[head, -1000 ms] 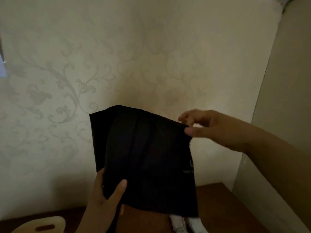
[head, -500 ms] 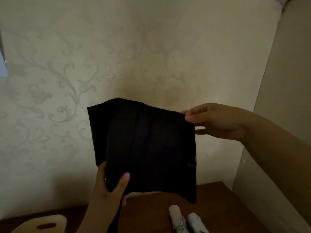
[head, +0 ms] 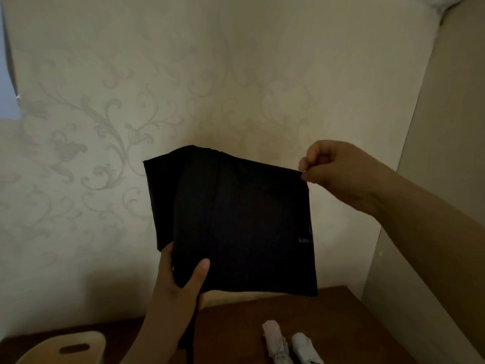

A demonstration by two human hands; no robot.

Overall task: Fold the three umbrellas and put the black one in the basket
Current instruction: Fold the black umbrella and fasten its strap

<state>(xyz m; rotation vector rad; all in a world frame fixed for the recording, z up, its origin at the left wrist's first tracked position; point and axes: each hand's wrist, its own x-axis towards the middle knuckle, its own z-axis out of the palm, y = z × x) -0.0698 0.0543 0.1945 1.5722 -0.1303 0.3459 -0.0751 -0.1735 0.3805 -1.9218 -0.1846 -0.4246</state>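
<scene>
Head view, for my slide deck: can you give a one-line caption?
Left hand grips the black umbrella while right hand pinches its canopy corner above the table.

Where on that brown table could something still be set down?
Bare table shows between the basket at left and the pink umbrella and white umbrella at right, though the left hand crosses it. Another bare strip lies right of the white umbrella. The umbrellas sit close together.

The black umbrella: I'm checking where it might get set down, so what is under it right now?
Under the black umbrella, held up by the left hand and right hand, lies bare brown table. Nearer the camera lie two folded umbrellas, pink and white.
</scene>
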